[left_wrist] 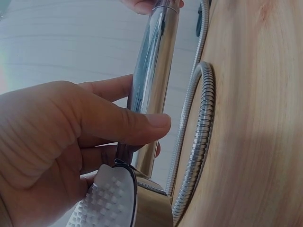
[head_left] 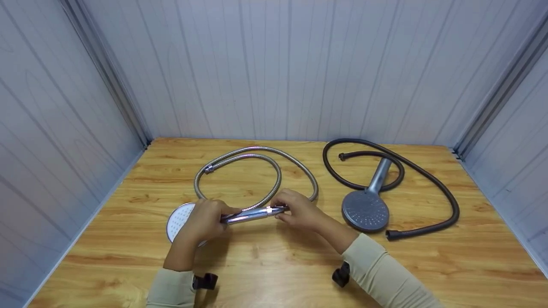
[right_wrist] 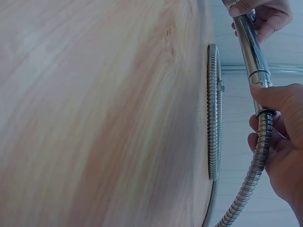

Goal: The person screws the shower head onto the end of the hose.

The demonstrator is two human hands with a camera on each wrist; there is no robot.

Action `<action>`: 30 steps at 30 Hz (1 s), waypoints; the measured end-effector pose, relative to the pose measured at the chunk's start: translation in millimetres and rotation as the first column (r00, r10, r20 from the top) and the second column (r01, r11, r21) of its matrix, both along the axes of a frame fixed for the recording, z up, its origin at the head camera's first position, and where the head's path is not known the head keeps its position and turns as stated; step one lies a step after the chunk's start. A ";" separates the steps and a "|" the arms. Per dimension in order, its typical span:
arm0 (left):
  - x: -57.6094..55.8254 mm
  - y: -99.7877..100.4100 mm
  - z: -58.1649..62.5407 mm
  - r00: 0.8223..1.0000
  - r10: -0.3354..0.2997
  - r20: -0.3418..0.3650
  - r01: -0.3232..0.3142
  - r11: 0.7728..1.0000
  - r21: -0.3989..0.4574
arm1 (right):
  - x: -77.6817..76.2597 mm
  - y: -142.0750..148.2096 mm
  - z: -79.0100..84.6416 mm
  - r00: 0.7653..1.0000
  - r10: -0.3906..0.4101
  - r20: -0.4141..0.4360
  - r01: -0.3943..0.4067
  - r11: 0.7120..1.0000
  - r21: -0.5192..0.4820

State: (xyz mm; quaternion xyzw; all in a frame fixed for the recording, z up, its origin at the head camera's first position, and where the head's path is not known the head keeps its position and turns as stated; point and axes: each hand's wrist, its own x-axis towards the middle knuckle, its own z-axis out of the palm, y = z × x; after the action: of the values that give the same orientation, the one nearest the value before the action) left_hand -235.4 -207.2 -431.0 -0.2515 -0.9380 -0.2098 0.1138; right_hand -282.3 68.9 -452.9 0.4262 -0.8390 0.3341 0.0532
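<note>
A chrome shower head [head_left: 250, 215] with a white spray face is held above the table in my left hand [head_left: 209, 219]. In the left wrist view, my thumb and fingers wrap its handle [left_wrist: 158, 61] just above the spray face [left_wrist: 109, 196]. My right hand [head_left: 297, 209] pinches the chrome hose nut [right_wrist: 262, 97] at the handle's end, where the nut meets the handle in the right wrist view. From that nut a silver metal hose [right_wrist: 253, 172] hangs down and loops over the table behind my hands; its other end [head_left: 209, 169] lies loose on the wood.
On the right lie a dark grey shower head [head_left: 365, 210] and a black hose [head_left: 432, 177], whose two ends are both loose. Pale panel walls [head_left: 282, 68] enclose the wooden table [head_left: 274, 273] at the back and sides. Small black devices hang at both wrists.
</note>
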 end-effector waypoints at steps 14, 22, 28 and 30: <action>0.6 0.4 0.8 1.000 0.018 0.006 -0.018 1.000 -0.005 | 0.9 1.2 1.8 1.000 -0.008 0.003 0.008 0.999 0.033; 0.1 0.4 0.8 1.000 0.016 0.004 -0.016 1.000 -0.009 | 1.4 1.6 2.1 1.000 -0.005 0.014 0.005 0.999 0.054; 0.3 1.0 0.5 1.000 0.020 0.006 -0.020 1.000 -0.014 | 1.7 1.9 1.4 1.000 0.005 0.011 -0.005 0.999 0.042; 0.5 0.9 0.5 1.000 0.016 -0.007 -0.016 1.000 -0.013 | 2.1 2.1 1.1 1.000 0.004 0.016 -0.005 0.999 0.041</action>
State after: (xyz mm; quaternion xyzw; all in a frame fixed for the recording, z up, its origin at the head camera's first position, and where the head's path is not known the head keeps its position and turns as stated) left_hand -234.9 -206.3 -430.6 -0.2453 -0.9409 -0.2019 0.1171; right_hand -280.2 71.0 -451.8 0.4264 -0.8450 0.3206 0.0370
